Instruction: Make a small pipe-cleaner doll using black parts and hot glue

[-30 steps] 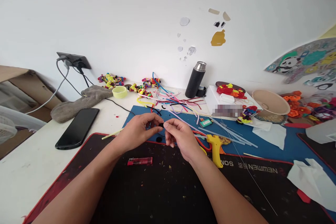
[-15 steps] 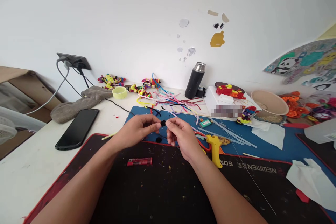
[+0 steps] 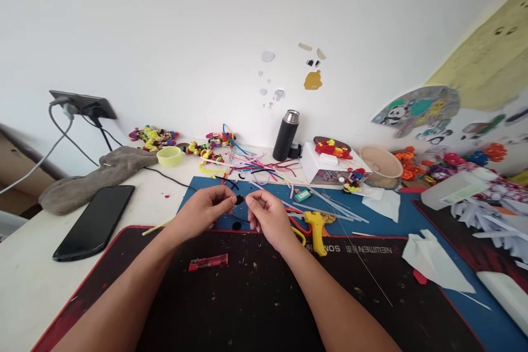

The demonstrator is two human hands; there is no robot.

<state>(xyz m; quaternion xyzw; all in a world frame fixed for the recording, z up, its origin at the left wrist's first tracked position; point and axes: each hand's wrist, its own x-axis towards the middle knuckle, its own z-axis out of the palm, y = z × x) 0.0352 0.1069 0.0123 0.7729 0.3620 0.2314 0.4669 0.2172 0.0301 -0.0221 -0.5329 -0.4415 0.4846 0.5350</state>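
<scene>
A small black piece [image 3: 239,199] sits between my two hands, above the blue mat [image 3: 185,193]. My left hand [image 3: 206,210] is closed, its thumb and index finger pinching the piece's left side. On the other side, my right hand [image 3: 268,217] has its thumb and forefinger pressed together close to the piece; whatever is between those fingertips is too small to make out. A black disc [image 3: 236,226] lies just below the hands. Nearer to me, a red lighter [image 3: 208,262] rests on the black mat [image 3: 231,308].
A yellow glue gun [image 3: 317,231] and clear sticks [image 3: 338,206] lie right of my hands. Behind are coloured pipe cleaners [image 3: 264,165], a black flask [image 3: 286,136] and a white box [image 3: 311,162]. A phone [image 3: 94,223] and driftwood [image 3: 94,176] are at left.
The view has turned to the right, so the objects and both hands appear farther left. My fingertips are slightly farther apart, and the black piece shows on the left fingertips' side.
</scene>
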